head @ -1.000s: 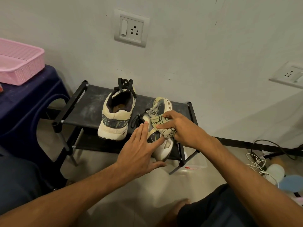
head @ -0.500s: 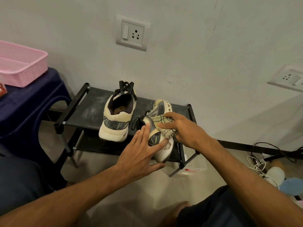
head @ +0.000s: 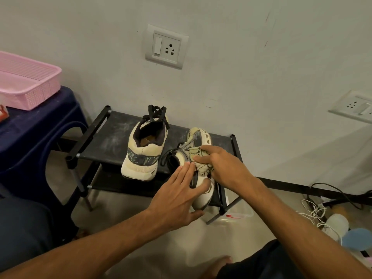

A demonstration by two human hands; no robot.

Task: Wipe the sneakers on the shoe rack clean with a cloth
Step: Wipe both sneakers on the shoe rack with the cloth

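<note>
On the top shelf of the shoe rack [head: 104,146], at its right end, a cream-and-grey sneaker [head: 198,136] lies tipped on its side with its heel over the front edge, and the right hand [head: 223,168] grips a bunched yellowish cloth [head: 201,163] pressed against its upper. The left hand [head: 177,198] lies flat, fingers straight, against the same shoe's heel, while the second sneaker [head: 144,156] stands upright just beside it. Left of the rack, a pink basket [head: 30,83] sits on a dark blue stool [head: 30,127].

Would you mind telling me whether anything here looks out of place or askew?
The sneaker being wiped lies tipped on its side, heel past the front edge of the rack; the other sneaker stands upright.
</note>
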